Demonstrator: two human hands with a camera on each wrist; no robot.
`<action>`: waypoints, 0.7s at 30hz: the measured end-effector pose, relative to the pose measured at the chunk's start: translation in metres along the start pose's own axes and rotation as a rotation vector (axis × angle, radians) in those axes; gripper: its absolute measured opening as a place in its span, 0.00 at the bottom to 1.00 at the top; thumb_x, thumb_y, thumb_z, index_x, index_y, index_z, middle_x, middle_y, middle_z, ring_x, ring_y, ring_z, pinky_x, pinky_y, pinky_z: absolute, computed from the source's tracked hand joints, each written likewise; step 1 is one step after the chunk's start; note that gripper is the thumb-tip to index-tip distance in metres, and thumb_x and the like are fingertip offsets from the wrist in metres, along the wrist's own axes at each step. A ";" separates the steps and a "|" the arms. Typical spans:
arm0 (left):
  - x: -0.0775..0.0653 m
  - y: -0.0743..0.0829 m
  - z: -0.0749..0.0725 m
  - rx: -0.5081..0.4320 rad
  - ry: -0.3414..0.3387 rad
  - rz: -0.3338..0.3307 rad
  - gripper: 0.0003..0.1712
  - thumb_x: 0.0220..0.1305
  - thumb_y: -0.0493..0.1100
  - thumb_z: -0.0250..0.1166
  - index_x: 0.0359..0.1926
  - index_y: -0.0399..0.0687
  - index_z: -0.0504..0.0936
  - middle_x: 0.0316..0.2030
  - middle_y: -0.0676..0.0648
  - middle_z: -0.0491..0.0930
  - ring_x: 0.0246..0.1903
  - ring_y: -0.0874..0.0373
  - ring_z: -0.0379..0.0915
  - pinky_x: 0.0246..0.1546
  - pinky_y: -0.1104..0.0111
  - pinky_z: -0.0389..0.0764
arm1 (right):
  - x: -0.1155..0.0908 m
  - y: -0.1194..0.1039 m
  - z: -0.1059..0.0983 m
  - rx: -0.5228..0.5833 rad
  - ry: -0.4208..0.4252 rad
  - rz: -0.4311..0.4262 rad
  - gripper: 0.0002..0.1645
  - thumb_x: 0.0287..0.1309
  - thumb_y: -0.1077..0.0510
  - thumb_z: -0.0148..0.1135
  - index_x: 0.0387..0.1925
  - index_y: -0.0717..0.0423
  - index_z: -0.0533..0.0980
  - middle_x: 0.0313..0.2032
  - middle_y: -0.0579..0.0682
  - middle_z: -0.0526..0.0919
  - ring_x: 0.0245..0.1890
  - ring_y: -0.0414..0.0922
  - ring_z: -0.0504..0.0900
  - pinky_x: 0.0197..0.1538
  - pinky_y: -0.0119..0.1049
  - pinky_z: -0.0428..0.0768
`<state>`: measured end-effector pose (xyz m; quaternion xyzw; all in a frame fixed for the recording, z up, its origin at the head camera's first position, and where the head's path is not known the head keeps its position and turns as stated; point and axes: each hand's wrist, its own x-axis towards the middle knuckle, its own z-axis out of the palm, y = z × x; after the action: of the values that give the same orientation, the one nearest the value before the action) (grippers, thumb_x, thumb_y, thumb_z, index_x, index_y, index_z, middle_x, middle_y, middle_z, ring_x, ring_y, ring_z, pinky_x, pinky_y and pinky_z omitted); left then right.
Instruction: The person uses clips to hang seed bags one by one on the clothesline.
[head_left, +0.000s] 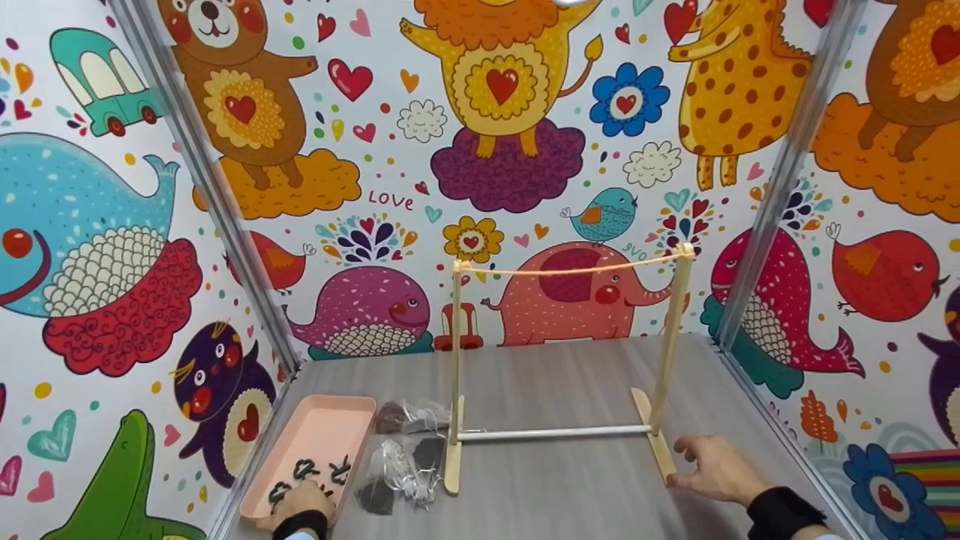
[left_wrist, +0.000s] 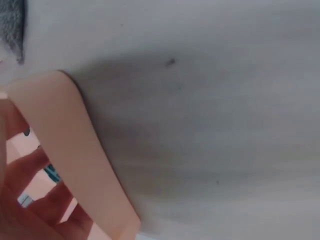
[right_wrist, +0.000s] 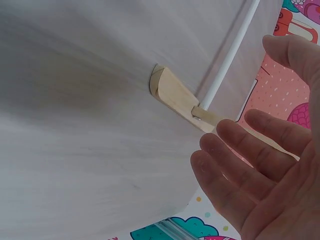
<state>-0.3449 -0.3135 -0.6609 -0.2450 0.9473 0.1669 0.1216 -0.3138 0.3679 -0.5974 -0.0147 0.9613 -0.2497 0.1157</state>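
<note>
My left hand reaches into the near end of a shallow pink tray. Around its fingers lie several small, dark green looped pieces. The tray's wall hides the fingertips in the left wrist view, so I cannot tell whether they pinch a piece. My right hand, fingers spread and thumb apart, holds nothing beside the right foot of a wooden stand. That stand has two upright sticks, a yellowish cord strung between their tops and a white rod joining them low down.
Clear plastic bags with dark contents lie between the tray and the stand's left foot. Printed walls with metal corner posts close in the grey table at the back and both sides.
</note>
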 end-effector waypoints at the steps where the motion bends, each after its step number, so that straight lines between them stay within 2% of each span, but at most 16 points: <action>1: 0.001 -0.001 0.002 -0.001 0.011 -0.004 0.25 0.70 0.44 0.73 0.59 0.30 0.84 0.58 0.26 0.87 0.60 0.27 0.83 0.73 0.22 0.64 | 0.002 -0.001 0.001 0.000 0.000 -0.005 0.35 0.60 0.43 0.84 0.58 0.61 0.85 0.49 0.57 0.91 0.43 0.50 0.82 0.52 0.55 0.90; 5: 0.004 -0.002 0.006 -0.030 0.041 -0.004 0.21 0.70 0.41 0.72 0.59 0.32 0.85 0.55 0.27 0.89 0.56 0.29 0.86 0.70 0.22 0.67 | 0.008 -0.006 0.004 -0.013 0.026 -0.026 0.30 0.58 0.45 0.85 0.54 0.59 0.86 0.44 0.54 0.90 0.42 0.49 0.82 0.48 0.53 0.88; 9: 0.001 -0.003 0.008 -0.029 0.044 -0.007 0.21 0.73 0.38 0.68 0.62 0.31 0.83 0.57 0.26 0.88 0.56 0.28 0.86 0.71 0.22 0.69 | 0.008 -0.009 0.005 -0.029 0.074 -0.071 0.28 0.55 0.45 0.85 0.50 0.57 0.86 0.41 0.52 0.89 0.40 0.47 0.83 0.44 0.50 0.85; 12: 0.000 -0.003 0.005 -0.038 0.052 -0.015 0.21 0.72 0.37 0.69 0.61 0.30 0.84 0.57 0.26 0.87 0.57 0.26 0.85 0.72 0.20 0.67 | 0.006 -0.011 0.005 -0.039 0.114 -0.129 0.27 0.55 0.46 0.84 0.49 0.58 0.86 0.40 0.52 0.90 0.39 0.48 0.85 0.42 0.49 0.85; 15: -0.002 -0.002 0.000 -0.055 0.075 -0.010 0.19 0.69 0.39 0.72 0.56 0.31 0.86 0.53 0.28 0.89 0.55 0.27 0.86 0.69 0.23 0.71 | 0.004 -0.014 0.003 -0.039 0.136 -0.168 0.26 0.56 0.47 0.84 0.49 0.60 0.87 0.40 0.52 0.91 0.40 0.48 0.86 0.42 0.49 0.87; 17: -0.002 -0.001 -0.006 -0.075 0.100 0.009 0.19 0.69 0.40 0.72 0.56 0.32 0.86 0.51 0.29 0.90 0.54 0.28 0.86 0.65 0.28 0.75 | 0.003 -0.017 0.000 -0.033 0.139 -0.167 0.27 0.56 0.47 0.84 0.51 0.61 0.87 0.41 0.52 0.91 0.41 0.48 0.87 0.43 0.49 0.88; 21: -0.004 0.001 -0.019 -0.145 0.196 0.110 0.18 0.74 0.42 0.66 0.55 0.31 0.84 0.51 0.26 0.90 0.50 0.25 0.87 0.55 0.32 0.83 | 0.004 -0.023 -0.008 0.010 0.112 -0.114 0.30 0.59 0.47 0.84 0.55 0.62 0.87 0.44 0.54 0.91 0.44 0.49 0.87 0.47 0.51 0.90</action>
<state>-0.3448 -0.3179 -0.6421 -0.2160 0.9521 0.2164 0.0010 -0.3200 0.3517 -0.5805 -0.0549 0.9626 -0.2609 0.0475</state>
